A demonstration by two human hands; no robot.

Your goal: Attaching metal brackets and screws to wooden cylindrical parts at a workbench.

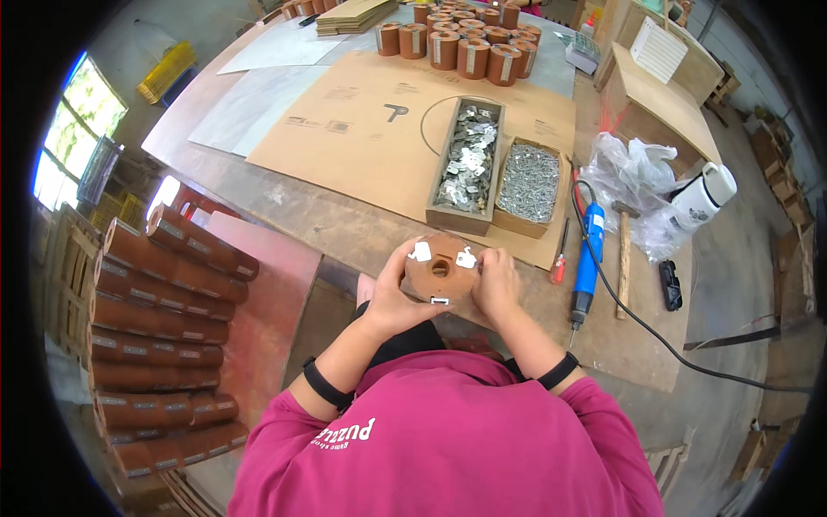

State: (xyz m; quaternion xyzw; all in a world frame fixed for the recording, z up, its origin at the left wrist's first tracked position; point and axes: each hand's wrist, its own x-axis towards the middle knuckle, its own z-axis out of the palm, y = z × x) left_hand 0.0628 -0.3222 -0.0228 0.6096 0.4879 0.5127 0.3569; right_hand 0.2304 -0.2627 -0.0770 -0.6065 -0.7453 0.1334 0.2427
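A reddish-brown cylinder [424,280] with a hole through its middle is held up at the table's near edge, its flat end showing. My left hand [392,297] wraps around its left side, closed on it. At the right rim my right hand [497,284] presses with curled fingers; whether a small part is pinched in them is hidden. Two white metal tabs [466,258] sit at the upper edge of the flat end. A third small metal piece [440,301] shows at the bottom rim.
Beyond my hands stand a long wooden box of metal tabs [469,164] and a carton of screws [529,183]. To the right lie a screwdriver [559,265], a blue electric screwdriver [589,258] with a cord and a hammer [624,258]. Brown cylinders [444,49] stand farther back; stacked ones [164,353] lie left.
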